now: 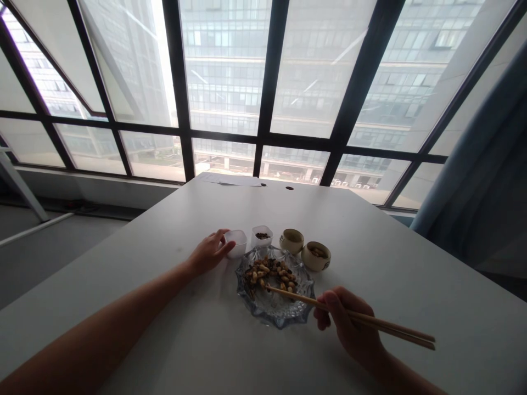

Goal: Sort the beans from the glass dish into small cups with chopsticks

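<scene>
My left hand (209,252) grips the side of a small translucent white plastic container (237,248), thumb and fingers around its rim. In my right hand (349,319) is a pair of wooden chopsticks (391,327), held near the middle. Their tips reach into a scalloped clear glass dish (284,319), touching or just above a pile of peanuts (263,269) mixed with dark seeds. Whether the tips pinch a piece is too small to tell. Behind the dish stands a second plastic container (262,233) with dark seeds in it.
Two beige ceramic cups (292,241) stand behind the dish at the right; the nearer cup (316,263) holds some nuts. On the far end of the white table (173,329) lie sheets of paper (234,180). Windows rise beyond it, with a blue-grey curtain (473,148) at right.
</scene>
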`<action>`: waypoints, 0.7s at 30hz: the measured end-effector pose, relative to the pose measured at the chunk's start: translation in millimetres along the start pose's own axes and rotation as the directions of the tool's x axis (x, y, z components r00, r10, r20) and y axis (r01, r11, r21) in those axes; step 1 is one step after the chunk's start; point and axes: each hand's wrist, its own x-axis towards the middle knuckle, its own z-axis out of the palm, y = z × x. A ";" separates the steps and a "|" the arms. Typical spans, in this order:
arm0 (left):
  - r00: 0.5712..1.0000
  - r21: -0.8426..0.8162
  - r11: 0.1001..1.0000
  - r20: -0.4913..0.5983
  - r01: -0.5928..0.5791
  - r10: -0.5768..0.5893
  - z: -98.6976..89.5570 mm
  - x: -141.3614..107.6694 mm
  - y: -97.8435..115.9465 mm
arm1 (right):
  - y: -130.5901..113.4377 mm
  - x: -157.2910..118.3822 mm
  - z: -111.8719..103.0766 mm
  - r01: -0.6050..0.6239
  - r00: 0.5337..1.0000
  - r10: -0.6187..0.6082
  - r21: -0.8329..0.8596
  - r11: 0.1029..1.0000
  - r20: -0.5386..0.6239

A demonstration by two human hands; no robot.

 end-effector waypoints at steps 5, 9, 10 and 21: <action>1.000 0.006 1.000 0.011 -0.006 0.005 0.0 -0.2 -1.0 | 2.0 -0.9 -1.8 0.075 0.997 -0.074 -0.025 0.997 0.015; 1.000 0.005 1.000 0.005 -0.007 0.007 1.0 0.4 -2.3 | -0.8 0.5 -1.9 0.049 0.999 -0.048 -0.040 0.998 0.011; 1.000 0.005 1.000 0.003 -0.009 0.009 1.2 0.5 -2.3 | -1.7 1.0 -1.8 0.034 0.999 -0.034 -0.038 0.999 0.001; 1.000 0.018 1.000 0.015 -0.004 0.003 -0.2 0.1 1.2 | 2.5 2.7 -3.0 -0.040 0.999 0.040 0.012 0.999 -0.032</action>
